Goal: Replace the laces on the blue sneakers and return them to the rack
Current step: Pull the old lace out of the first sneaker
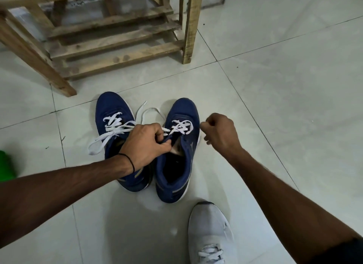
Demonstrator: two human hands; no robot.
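Your hands work at a pair of blue sneakers on the tiled floor (275,87), just in front of the wooden rack (117,37).

Your left hand (146,144), a black band at its wrist, reaches across the left sneaker (114,114) and curls its fingers around the tongue of the right sneaker (182,110). Your right hand (220,132) hovers just beside that shoe with fingers curled; whether it pinches a lace end cannot be told. White laces (115,126) run partway up both sneakers, loose loops trailing onto the tiles between and beside them. Your own white shoe (210,228) stands near the heels, and something green (5,165) shows at the left edge.
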